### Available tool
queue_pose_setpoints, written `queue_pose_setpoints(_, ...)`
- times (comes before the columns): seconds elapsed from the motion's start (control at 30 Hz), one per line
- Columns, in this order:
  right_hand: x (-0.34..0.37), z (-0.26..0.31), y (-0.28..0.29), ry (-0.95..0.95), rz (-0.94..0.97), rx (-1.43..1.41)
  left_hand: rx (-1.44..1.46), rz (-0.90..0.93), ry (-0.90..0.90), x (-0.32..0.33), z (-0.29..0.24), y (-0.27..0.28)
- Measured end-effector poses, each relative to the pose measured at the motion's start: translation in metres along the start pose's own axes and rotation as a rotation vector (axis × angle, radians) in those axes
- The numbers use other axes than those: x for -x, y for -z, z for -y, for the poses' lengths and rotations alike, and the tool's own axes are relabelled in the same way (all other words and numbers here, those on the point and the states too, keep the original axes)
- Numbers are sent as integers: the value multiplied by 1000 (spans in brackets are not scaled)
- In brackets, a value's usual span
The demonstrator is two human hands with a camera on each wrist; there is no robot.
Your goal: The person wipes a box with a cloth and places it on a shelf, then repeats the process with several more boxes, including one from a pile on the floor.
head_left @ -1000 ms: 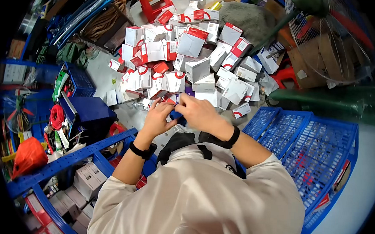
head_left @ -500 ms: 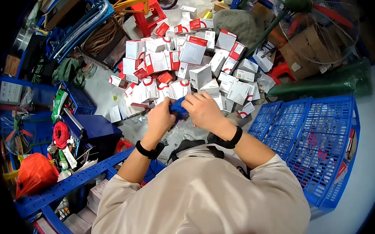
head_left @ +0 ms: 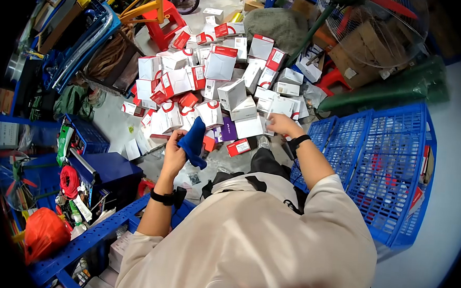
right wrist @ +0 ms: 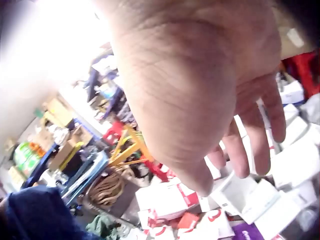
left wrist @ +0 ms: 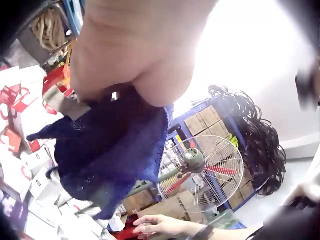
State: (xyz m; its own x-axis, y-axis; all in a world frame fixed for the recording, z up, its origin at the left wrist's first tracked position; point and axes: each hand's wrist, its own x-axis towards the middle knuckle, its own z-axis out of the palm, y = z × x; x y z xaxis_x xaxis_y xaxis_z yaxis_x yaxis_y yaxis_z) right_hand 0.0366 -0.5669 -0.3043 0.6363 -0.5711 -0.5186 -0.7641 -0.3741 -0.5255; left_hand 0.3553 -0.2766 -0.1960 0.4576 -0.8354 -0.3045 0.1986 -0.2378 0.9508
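Note:
My left hand (head_left: 174, 150) pinches a dark blue cloth (head_left: 193, 142) by one side, and the rest of it hangs loose to the right. Close up in the left wrist view, the blue cloth (left wrist: 112, 150) has a knitted look and several pointed ends; the fingertips are partly hidden behind it. Apart from the cloth, my right hand (head_left: 282, 125) is held out to the right with nothing in it. Its fingers (right wrist: 257, 145) hang loosely extended in the right wrist view. Beyond both hands lies a heap of white and red boxes (head_left: 224, 65).
A purple box (head_left: 227, 129) and a red-and-white box (head_left: 238, 147) lie at the heap's near edge. Blue plastic crates (head_left: 391, 163) stand at the right, with a blue metal rack (head_left: 87, 235) at the lower left. A fan (head_left: 374, 31) stands at the back right.
Both hands were together at the blue cloth. The right hand has let go and moved away to the right; the left hand keeps the cloth, now hanging looser, and has shifted left.

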Motion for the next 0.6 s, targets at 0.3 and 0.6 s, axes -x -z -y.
queue_pose_setpoints(0.3,-61,-235,-15,-386,-200,-217,277,-19,215,-49,23,-56)
queue_pose_setpoints(0.6,-185,-339,-9,-566,-103,-316,187,-7,520,-99,67,-145)
